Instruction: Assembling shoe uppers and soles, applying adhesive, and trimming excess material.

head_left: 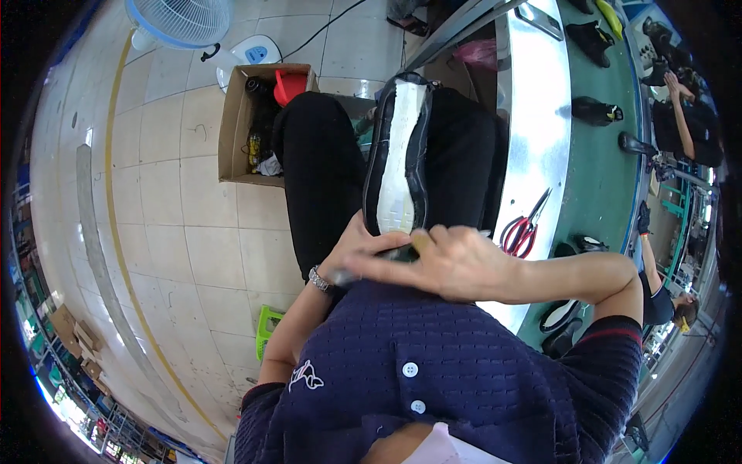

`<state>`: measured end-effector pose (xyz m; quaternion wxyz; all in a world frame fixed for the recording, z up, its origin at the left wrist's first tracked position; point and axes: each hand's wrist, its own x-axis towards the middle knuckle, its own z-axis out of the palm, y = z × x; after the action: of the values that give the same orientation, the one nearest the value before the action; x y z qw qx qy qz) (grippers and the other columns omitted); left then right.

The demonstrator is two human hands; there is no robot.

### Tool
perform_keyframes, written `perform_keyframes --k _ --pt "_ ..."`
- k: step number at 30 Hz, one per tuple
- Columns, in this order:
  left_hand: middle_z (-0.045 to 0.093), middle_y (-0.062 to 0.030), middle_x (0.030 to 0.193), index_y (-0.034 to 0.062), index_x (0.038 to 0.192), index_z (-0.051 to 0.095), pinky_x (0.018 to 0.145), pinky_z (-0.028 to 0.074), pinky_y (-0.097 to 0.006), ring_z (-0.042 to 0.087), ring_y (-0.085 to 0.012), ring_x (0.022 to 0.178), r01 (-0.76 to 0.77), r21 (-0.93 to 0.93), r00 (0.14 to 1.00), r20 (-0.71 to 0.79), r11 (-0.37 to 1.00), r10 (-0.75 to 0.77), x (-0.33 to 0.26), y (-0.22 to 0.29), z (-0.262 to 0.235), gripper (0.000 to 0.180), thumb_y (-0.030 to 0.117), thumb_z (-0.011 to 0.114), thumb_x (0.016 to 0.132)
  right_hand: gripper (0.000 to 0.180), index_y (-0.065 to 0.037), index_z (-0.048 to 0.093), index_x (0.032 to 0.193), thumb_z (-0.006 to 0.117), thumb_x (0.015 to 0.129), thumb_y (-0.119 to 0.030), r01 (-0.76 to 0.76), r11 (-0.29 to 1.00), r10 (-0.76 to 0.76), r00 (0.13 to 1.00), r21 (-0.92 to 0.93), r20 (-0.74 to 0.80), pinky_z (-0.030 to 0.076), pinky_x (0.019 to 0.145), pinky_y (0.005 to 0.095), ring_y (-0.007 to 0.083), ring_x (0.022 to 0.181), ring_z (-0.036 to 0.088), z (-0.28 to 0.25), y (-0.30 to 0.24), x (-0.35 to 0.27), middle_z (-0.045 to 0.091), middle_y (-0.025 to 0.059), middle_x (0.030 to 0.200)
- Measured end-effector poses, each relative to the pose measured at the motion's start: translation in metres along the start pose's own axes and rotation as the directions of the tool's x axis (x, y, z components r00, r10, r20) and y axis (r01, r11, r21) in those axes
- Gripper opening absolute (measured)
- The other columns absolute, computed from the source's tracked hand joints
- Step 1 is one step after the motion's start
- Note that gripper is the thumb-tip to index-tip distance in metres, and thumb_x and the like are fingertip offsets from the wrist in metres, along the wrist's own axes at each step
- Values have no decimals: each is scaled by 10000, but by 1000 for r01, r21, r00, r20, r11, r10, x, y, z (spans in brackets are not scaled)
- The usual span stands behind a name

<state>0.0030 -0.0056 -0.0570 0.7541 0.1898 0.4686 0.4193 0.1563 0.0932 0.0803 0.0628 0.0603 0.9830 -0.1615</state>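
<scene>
A black shoe upper [401,147] lies bottom up along my thighs, its white underside showing between black folded edges. My left hand [357,246] grips its near end, the thumb laid across the edge; a metal watch is on that wrist. Over this same end comes my right hand [456,263], smeared by motion. Its fingers are curled and one long digit points left over my left wrist. A small light tip shows past its knuckles, so it seems to hold a slim thing that I cannot make out.
Red-handled scissors [522,234] lie on the metal bench [533,147] at my right. Beyond it, several dark shoes stand on a green conveyor belt [595,155]. At left are a cardboard box [232,131] of odds and ends, a fan [182,19] and a green plastic stool [267,325]. Other people work far right.
</scene>
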Motion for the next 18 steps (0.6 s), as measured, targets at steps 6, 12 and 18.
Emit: perform_keyframes --k 6,12,18 --pt "688 -30 971 35 1025 670 780 509 -284 628 -107 902 -38 124 995 94 992 27 -2 1 -7 269 87 774 783 721 -351 147 1518 491 921 -138 -235 971 215 937 42 275 499 429 301 225 582 640 9 17 1 602 176 736" --pt "643 -58 1079 10 1191 552 856 490 -287 605 -137 964 -115 44 993 30 992 114 0 -2 -3 551 153 825 735 762 -337 177 1517 525 877 -112 -216 959 207 976 185 69 481 390 308 218 505 622 -1 18 7 597 152 679" --pt "635 -41 1048 11 1162 570 870 485 -289 596 -131 958 26 156 998 47 987 -34 -4 17 -4 552 167 843 709 739 -283 199 1517 577 891 -168 -390 918 374 911 70 176 440 368 321 195 405 567 -32 57 25 591 72 569"
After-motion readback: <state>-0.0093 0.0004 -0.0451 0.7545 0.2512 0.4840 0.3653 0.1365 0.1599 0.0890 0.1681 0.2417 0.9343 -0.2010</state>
